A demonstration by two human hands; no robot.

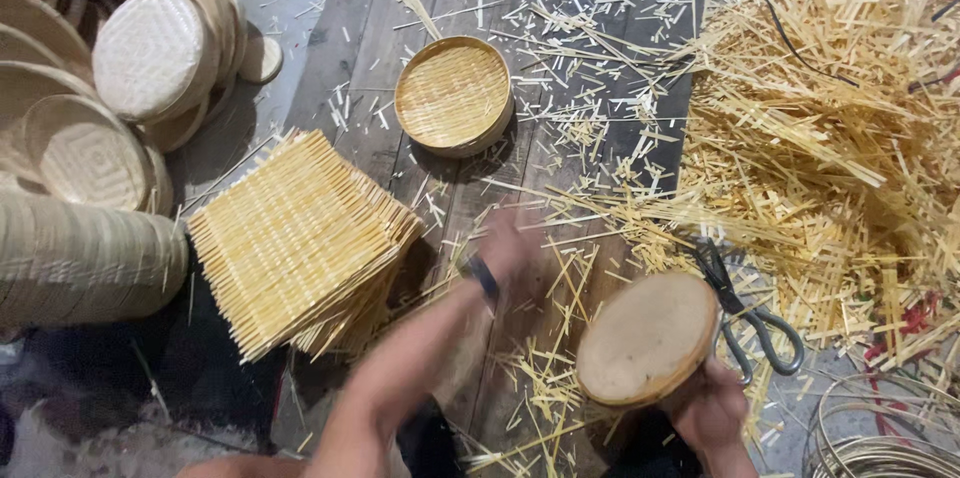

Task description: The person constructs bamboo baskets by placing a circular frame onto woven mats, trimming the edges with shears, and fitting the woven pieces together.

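Right hand [712, 408] clamped under round block [648, 338], tilted at knee. Left hand [510, 243] blurred over planks, grip unclear, maybe empty. Shears [745, 313] touch block: snag risk. Mat stack [300, 238] near left; tray [452, 96] farther.

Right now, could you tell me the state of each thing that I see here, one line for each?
Left hand: blurred, in motion, empty as far as visible.
Right hand: gripping the round wooden block, tilted.
Scissors: lying on the floor.
Round woven tray: empty.
Square woven mats: stacked.
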